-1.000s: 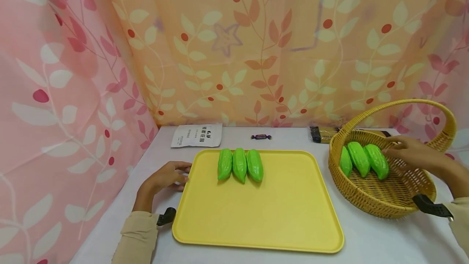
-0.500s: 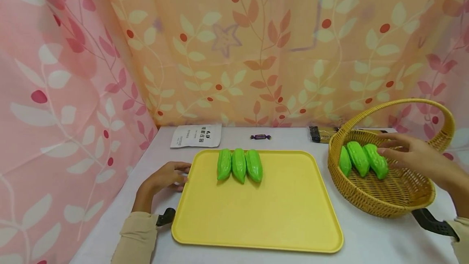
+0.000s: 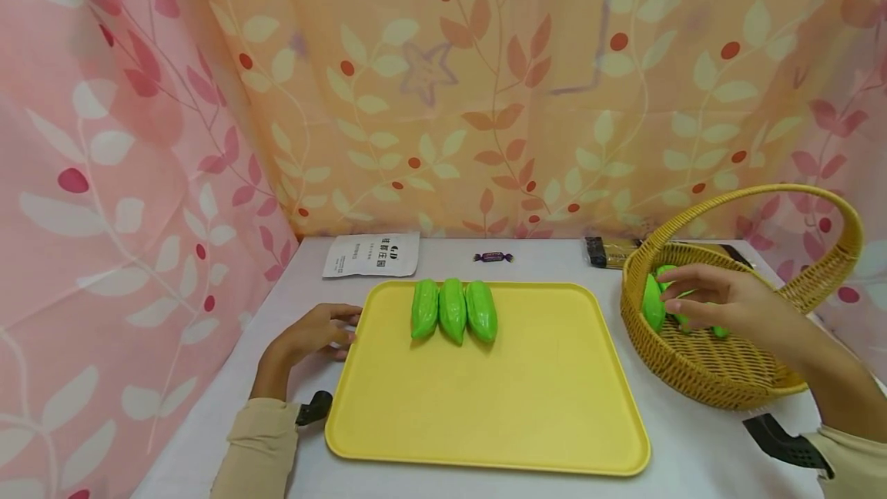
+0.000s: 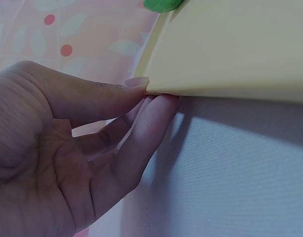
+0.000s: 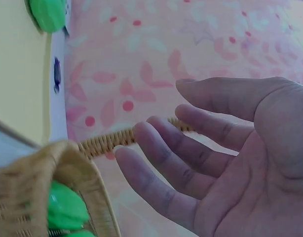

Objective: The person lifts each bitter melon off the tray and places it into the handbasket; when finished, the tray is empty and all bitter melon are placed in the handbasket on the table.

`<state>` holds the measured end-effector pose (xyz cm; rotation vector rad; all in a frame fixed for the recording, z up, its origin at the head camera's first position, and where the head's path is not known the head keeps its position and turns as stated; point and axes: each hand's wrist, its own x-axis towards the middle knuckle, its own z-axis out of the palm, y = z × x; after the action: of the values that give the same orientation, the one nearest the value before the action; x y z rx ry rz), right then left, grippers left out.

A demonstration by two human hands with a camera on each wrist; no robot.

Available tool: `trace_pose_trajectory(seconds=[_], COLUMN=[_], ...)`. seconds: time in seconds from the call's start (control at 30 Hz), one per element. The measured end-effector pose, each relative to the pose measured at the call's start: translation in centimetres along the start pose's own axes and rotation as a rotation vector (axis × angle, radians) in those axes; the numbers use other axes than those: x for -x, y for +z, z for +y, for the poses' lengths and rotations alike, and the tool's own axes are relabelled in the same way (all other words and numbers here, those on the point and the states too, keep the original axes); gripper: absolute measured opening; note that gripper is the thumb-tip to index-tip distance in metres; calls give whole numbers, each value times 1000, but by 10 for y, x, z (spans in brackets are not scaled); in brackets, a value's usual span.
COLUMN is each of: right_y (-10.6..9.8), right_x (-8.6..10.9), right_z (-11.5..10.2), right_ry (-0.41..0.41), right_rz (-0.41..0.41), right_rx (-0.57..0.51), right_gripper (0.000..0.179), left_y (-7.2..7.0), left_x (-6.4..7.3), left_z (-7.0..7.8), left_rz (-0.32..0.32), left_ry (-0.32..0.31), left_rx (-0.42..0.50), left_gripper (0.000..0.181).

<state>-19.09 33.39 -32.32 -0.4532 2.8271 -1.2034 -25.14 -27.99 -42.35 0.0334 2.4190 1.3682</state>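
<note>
My left hand pinches the left rim of the yellow tray; in the left wrist view the thumb lies on top of the rim and a finger is under it. Side by side near the tray's back edge lie three glossy green ridged fruits, like toy starfruit. My right hand is over the wicker basket, its fingers loosely bent with nothing in them. More of the green fruits lie in the basket, partly hidden behind that hand in the head view.
Along the back of the table are a white pouch, a purple wrapped candy and a dark and gold packet behind the basket. The basket's tall handle arches up at the right. Patterned curtains enclose the back and left.
My right hand has moved left from the basket's right side to over the green fruits, now covering some of them. The left hand and the tray have stayed in place.
</note>
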Motion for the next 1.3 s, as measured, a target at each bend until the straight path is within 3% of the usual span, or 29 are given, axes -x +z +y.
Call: trace_pose_trajectory(seconds=[0.23, 0.7, 1.3], right_y=[27, 80, 137], right_x=[-12, -54, -98], right_z=[-15, -34, -50], right_ry=[-90, -154, -62], right_rz=[-47, -143, -192], right_rx=[-97, -283, -340], right_gripper=[40, 40, 45], left_y=[-1, -1, -1], left_x=[-1, -3, -2], left_z=[0, -2, -1], left_rz=[-4, 0, -1], left_ry=[3, 5, -1], left_rx=[17, 35, 38], left_gripper=[64, 63, 64])
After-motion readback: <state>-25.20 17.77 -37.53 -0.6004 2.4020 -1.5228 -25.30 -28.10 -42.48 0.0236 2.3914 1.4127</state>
